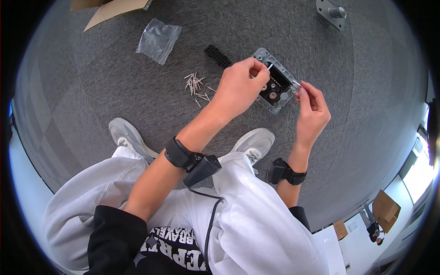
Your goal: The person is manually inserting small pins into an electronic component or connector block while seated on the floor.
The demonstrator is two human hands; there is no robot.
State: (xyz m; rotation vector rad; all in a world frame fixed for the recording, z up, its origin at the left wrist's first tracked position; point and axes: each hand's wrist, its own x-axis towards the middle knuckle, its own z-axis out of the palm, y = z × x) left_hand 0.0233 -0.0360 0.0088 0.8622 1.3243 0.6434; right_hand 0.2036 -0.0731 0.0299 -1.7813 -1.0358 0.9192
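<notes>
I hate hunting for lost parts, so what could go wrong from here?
The left hand pinches a thin pale piece over the open grey housing; if dropped, it might fall inside. Loose small parts lie heaped on the carpet near that hand, so a stray brush could scatter them.

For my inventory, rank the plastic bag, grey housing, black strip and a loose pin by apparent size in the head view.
Grey housing and plastic bag: unsure, the left hand hides part of the housing
Black strip
Loose pin
</notes>
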